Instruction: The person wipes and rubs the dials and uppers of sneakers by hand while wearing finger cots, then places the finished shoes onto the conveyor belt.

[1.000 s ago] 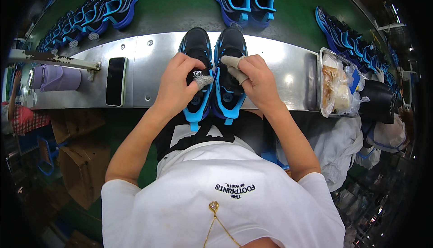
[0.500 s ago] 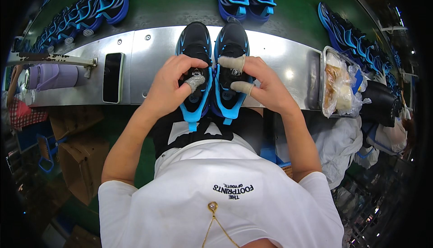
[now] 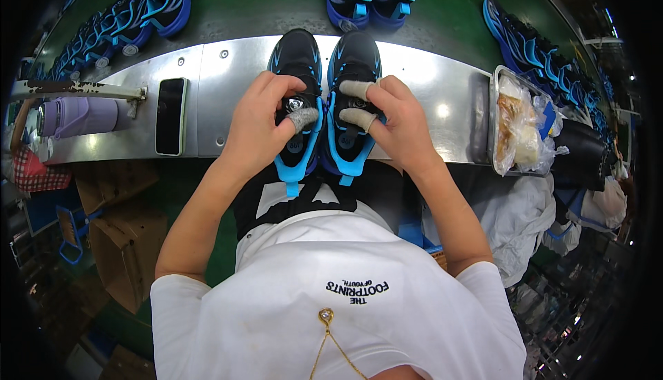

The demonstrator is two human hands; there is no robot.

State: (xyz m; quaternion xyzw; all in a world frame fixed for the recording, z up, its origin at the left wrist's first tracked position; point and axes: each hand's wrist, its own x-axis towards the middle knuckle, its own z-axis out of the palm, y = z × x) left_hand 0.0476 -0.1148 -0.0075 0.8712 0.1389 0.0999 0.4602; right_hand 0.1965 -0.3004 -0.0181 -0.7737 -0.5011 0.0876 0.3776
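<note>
Two black sneakers with bright blue collars and heel tabs stand side by side, toes away from me, at the metal edge in front of my body. Over the left sneaker (image 3: 298,55) curls my left hand (image 3: 266,114). Its grey-wrapped thumb and bent fingers grip around the tongue and collar opening. My right hand (image 3: 397,121) grips the right sneaker (image 3: 354,55) in the same area; pale finger covers sit on its thumb and forefinger. A round label shows inside each shoe. The fingertips partly hide the tongues.
Beyond the metal ledge (image 3: 228,103), another pair of sneakers (image 3: 359,0) stands on a green surface. Rows of similar shoes line the left (image 3: 166,7) and right (image 3: 525,45). A phone (image 3: 171,117) and purple bottle (image 3: 86,116) lie left; a tray (image 3: 494,117) of bagged items sits right.
Both sneakers and the surroundings sit slightly higher in the picture. My left fingers have shifted a little, and my right fingers have bent closer together at the tongue.
</note>
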